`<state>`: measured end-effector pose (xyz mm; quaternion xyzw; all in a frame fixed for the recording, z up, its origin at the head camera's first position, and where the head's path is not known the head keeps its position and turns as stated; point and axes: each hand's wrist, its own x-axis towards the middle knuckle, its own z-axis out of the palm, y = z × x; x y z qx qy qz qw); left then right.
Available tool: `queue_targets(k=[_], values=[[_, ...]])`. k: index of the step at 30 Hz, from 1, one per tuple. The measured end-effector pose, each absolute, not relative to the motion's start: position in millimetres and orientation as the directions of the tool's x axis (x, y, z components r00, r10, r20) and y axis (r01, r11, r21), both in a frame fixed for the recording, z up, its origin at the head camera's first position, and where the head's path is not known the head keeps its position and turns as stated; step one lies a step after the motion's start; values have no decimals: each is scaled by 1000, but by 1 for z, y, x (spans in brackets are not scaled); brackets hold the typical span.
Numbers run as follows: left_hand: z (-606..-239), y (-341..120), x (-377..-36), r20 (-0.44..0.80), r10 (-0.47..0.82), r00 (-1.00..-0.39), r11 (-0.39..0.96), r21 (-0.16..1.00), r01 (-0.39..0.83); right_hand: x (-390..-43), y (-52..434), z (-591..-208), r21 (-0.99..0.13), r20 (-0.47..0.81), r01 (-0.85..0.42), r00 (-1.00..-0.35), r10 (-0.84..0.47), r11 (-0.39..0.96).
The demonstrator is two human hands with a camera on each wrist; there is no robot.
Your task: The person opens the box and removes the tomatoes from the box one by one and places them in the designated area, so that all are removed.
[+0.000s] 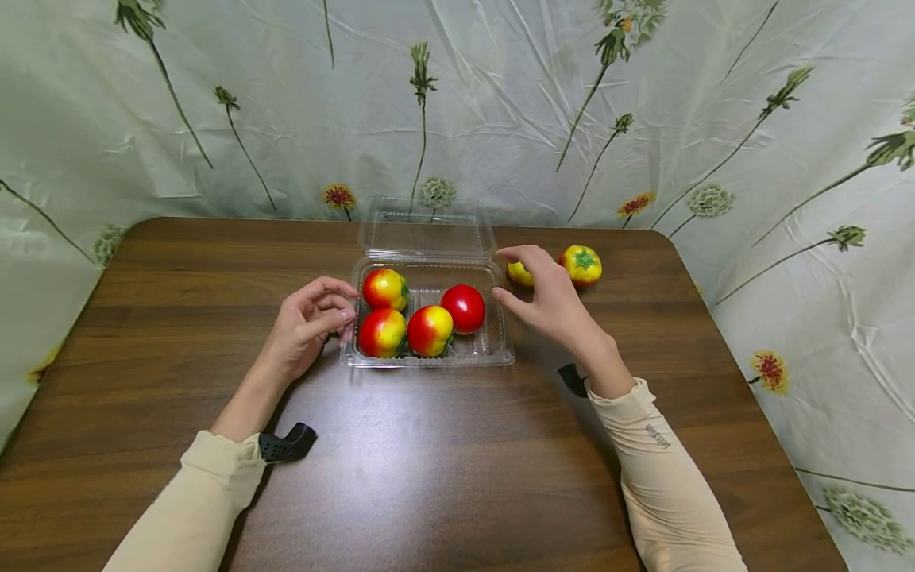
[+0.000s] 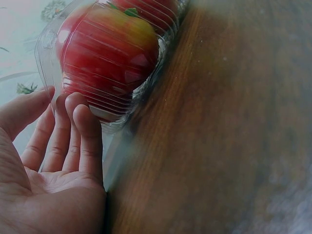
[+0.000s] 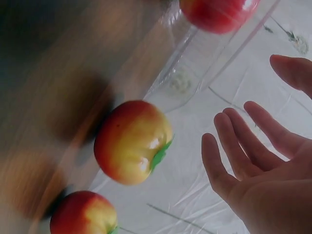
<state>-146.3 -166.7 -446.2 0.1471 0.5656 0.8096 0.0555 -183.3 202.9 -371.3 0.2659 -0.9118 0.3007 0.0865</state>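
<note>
A clear plastic clamshell box lies with its lid raised at the back. Inside sit several round fruits; the red one is at the right, and a red-and-yellow one with a green leafy top is near the front. My left hand touches the box's left side with loosely bent fingers, its thumb right at the rim. Just off the box's right side, my right hand is spread with nothing between thumb and fingers.
Two more fruits lie on the wooden table beyond the right hand; one fruit shows its green top, while the other fruit is partly hidden by that hand. A flower-printed cloth hangs behind the table.
</note>
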Motion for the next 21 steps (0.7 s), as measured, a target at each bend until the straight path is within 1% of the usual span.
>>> queue_targets(k=[12, 15, 21], values=[[-446, -166, -146, 167, 246, -955, -333, 940, 79, -176, 185, -379, -502, 277, -594, -799, -534, 629], [-446, -166, -146, 168, 243, -955, -332, 940, 81, -175, 181, -381, -477, 249, -603, -790, -559, 639], [-448, -166, -147, 195, 257, -947, -372, 924, 89, -172, 174, -384, -429, 223, -641, -757, -614, 636]])
